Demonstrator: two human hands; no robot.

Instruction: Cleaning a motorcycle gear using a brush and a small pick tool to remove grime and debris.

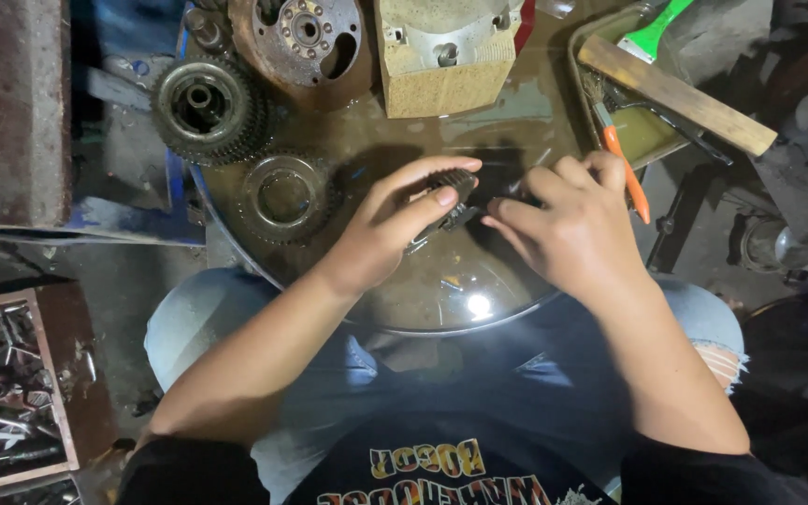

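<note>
My left hand [395,224] grips a small dark toothed gear [455,192] between thumb and fingers, over the oily round metal tray [441,290]. My right hand [572,220] reaches in from the right, its fingertips touching the same gear and a dark part beside it. What the right fingers pinch is hidden by the hand. Both hands meet at the middle of the tray, above my knees in blue jeans.
On the tray lie a ring gear [284,196], a stacked gear cluster [206,108], a rusty round hub [301,37] and a pale metal housing [446,51]. A side tray [642,131] holds a wooden bar, a green brush and an orange-handled tool. A box of wrenches [2,383] sits at the left.
</note>
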